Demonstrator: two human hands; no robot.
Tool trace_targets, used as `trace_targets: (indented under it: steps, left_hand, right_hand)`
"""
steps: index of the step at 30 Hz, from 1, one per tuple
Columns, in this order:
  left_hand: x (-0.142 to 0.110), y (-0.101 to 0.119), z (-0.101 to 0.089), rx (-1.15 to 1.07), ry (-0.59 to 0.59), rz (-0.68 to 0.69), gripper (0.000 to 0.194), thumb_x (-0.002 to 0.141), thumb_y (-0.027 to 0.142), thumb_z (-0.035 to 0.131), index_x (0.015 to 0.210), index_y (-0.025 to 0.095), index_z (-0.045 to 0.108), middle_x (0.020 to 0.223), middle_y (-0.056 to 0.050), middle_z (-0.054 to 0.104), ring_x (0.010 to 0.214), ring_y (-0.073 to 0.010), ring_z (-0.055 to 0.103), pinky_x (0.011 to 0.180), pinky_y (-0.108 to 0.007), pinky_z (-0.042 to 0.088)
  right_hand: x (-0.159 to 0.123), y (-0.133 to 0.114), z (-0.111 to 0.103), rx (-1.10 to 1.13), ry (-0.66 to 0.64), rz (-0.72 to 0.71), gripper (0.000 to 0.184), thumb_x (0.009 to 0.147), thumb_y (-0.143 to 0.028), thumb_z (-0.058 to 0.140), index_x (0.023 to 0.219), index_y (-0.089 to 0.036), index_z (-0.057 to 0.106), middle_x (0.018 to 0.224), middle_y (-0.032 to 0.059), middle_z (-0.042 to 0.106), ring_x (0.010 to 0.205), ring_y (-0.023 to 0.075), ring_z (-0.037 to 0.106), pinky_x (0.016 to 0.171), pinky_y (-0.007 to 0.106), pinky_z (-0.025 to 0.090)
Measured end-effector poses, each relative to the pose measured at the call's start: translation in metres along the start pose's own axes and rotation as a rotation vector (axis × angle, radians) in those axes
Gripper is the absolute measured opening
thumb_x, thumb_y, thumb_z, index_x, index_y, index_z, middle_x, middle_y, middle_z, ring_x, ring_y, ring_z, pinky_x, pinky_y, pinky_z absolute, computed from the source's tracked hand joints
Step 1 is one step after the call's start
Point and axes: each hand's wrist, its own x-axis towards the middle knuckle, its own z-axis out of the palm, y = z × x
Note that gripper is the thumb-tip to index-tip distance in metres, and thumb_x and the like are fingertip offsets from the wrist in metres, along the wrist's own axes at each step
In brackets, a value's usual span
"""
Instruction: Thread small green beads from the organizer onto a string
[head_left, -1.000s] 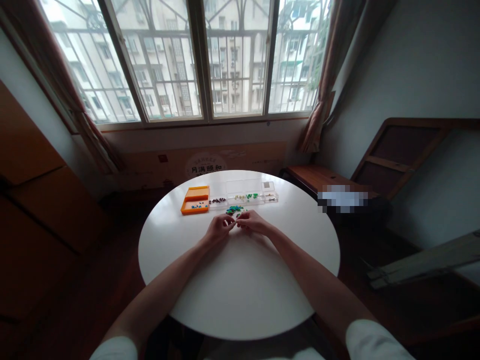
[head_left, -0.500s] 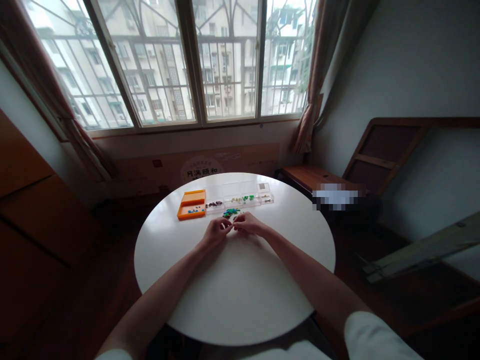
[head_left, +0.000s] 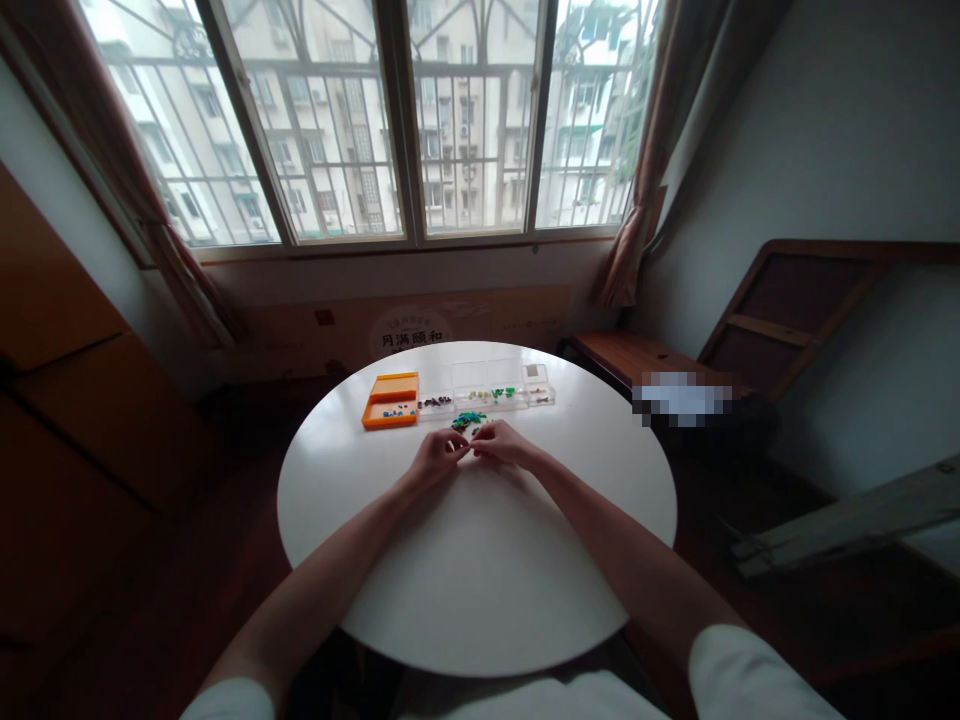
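Note:
Over the white round table, my left hand and my right hand meet fingertip to fingertip. Both are closed in a pinch; whatever lies between the fingers is too small to make out. Just beyond them is a pile of small green, blue and dark pieces. Behind the pile, an orange open case holds a few small blue pieces. To its right, clear plastic boxes with raised lids contain dark, pale yellow and green pieces. A smaller clear box stands at the right end of the row.
The white round table has a curved edge in front of my body. Beyond it are a printed cardboard panel and a barred window. A low wooden bench stands at the right, and a wooden cabinet at the left.
The whole view has shifted slightly, so the table and boxes appear a little farther right and higher. My hands stay together in much the same pinch beside the pile.

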Motion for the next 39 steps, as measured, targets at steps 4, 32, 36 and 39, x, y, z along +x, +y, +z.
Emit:
trace_targets:
  steps: [4,32,36,39]
  left_hand:
    - [-0.001,0.002,-0.001,0.0,-0.013,-0.014,0.021,0.075,0.031,0.063,0.079,0.012,0.071,0.069,-0.003,0.064,0.054,-0.0081,0.052,0.05,-0.018,0.04]
    - [0.001,0.008,-0.004,-0.048,0.006,-0.053,0.022,0.075,0.031,0.063,0.078,0.011,0.07,0.07,-0.005,0.066,0.052,-0.0089,0.054,0.048,-0.019,0.042]
    - [0.001,0.008,-0.004,-0.047,0.011,-0.065,0.021,0.074,0.03,0.063,0.078,0.011,0.07,0.067,-0.004,0.066,0.051,-0.0087,0.054,0.046,-0.018,0.04]
    - [0.001,0.007,-0.004,-0.049,0.0,-0.077,0.023,0.073,0.034,0.065,0.077,0.011,0.07,0.063,-0.003,0.064,0.05,-0.009,0.054,0.045,-0.018,0.039]
  right_hand:
    - [0.0,0.001,0.001,0.007,-0.003,-0.003,0.013,0.069,-0.021,0.066,0.066,-0.009,0.067,0.054,0.0017,0.061,0.045,0.0067,0.048,0.043,0.018,0.035]
    - [-0.005,-0.011,0.0,0.133,0.005,0.012,0.02,0.065,-0.028,0.072,0.069,-0.009,0.068,0.056,0.0025,0.062,0.046,0.0071,0.048,0.044,0.02,0.037]
    - [-0.005,-0.01,0.001,0.135,0.003,-0.001,0.022,0.066,-0.03,0.072,0.068,-0.009,0.067,0.055,0.0022,0.061,0.046,0.007,0.048,0.044,0.019,0.036]
    - [-0.004,-0.01,0.001,0.129,-0.008,-0.013,0.023,0.067,-0.031,0.072,0.069,-0.009,0.067,0.055,0.0016,0.06,0.046,0.0066,0.048,0.043,0.018,0.036]
